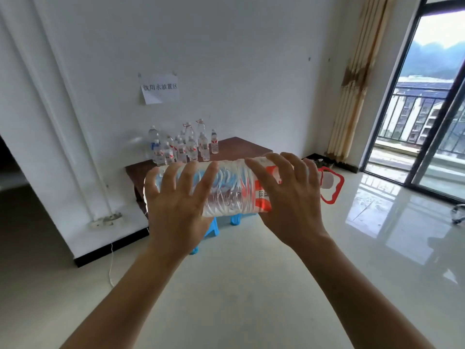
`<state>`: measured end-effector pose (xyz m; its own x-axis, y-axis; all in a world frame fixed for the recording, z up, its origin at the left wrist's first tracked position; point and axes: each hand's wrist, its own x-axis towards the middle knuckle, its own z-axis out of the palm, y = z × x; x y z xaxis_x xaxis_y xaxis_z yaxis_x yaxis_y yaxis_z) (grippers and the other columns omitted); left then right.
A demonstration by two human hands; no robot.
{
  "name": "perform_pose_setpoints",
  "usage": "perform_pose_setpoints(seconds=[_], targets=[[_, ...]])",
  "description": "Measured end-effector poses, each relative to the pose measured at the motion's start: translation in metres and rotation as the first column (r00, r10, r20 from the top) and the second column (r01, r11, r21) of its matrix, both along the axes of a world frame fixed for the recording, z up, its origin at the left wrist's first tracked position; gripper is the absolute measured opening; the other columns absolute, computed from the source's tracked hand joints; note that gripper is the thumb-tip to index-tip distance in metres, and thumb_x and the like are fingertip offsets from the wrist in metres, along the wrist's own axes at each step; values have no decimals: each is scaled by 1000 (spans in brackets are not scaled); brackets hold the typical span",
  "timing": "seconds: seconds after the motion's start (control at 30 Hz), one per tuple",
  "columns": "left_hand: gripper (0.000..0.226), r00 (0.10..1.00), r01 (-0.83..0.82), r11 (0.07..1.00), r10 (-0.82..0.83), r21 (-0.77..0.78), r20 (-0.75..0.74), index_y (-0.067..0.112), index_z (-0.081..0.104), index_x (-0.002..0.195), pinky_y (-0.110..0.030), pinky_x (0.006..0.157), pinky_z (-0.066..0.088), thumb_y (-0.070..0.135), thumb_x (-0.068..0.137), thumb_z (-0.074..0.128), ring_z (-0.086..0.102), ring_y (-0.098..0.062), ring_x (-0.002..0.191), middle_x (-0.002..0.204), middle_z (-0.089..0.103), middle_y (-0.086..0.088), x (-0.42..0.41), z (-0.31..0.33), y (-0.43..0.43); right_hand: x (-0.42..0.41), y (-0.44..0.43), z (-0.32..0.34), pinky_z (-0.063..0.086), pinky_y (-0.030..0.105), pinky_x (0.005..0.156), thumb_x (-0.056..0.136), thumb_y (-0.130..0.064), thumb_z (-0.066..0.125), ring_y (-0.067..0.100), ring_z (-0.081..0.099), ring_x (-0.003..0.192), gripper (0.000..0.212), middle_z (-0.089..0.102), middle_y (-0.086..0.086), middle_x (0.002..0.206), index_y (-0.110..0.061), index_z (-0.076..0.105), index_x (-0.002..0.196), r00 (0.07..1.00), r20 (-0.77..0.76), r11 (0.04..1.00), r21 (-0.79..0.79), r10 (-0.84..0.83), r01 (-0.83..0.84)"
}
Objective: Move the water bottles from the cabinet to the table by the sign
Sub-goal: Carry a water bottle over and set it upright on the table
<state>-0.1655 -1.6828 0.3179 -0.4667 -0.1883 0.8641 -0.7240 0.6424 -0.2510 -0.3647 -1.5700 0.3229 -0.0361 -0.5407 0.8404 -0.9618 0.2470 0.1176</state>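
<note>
I hold a large clear water bottle (227, 190) sideways in front of me, its red label and red carry handle pointing right. My left hand (176, 202) grips its base end and my right hand (289, 197) wraps the labelled end near the neck. Ahead stands a dark brown table (241, 148) against the white wall, with several smaller water bottles (183, 146) clustered on its left part. A paper sign (159, 88) with printed characters hangs on the wall above them.
Blue plastic stools (235, 219) stand under the table. A power strip (105, 220) and white cable lie by the wall at left. A doorway opens at far left. Curtains (352, 84) and a sliding glass balcony door (427, 109) are at right, above glossy tiled floor.
</note>
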Motion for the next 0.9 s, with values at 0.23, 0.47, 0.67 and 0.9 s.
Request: perform_pose_setpoints(seconds=[0.23, 0.47, 0.67, 0.9], targets=[[95, 995, 88, 996, -87, -20, 48, 20, 46, 147, -62, 101, 38, 31, 63, 88, 55, -38, 121, 132, 59, -14, -113, -17, -142, -105, -124, -23, 30, 62, 111, 63, -35, 96, 40, 46, 133, 100, 50, 13, 144, -34, 39, 145, 998, 32, 999, 6, -54, 54], [103, 990, 60, 998, -56, -29, 133, 19, 47, 146, -60, 103, 38, 45, 57, 92, 58, -38, 118, 131, 60, -14, -234, -18, -280, -233, -274, -36, 31, 61, 110, 64, -34, 94, 38, 47, 131, 99, 50, 11, 143, -35, 38, 146, 995, 95, 999, 43, -37, 33], [101, 997, -20, 1000, 21, -18, 81, 21, 44, 147, -56, 106, 34, 45, 61, 91, 55, -36, 122, 134, 57, -11, -283, -20, -403, -292, -413, -26, 33, 62, 110, 59, -27, 96, 37, 45, 132, 103, 49, 9, 143, -35, 40, 146, 995, 86, 995, 81, 56, -63], [97, 997, -58, 997, 56, 49, 48, 18, 44, 149, -58, 105, 38, 36, 64, 88, 59, -37, 118, 130, 61, -12, -331, -71, -553, -350, -582, -55, 35, 62, 109, 50, -28, 99, 35, 43, 131, 113, 47, 8, 143, -35, 39, 146, 993, 42, 965, 231, 115, -121]])
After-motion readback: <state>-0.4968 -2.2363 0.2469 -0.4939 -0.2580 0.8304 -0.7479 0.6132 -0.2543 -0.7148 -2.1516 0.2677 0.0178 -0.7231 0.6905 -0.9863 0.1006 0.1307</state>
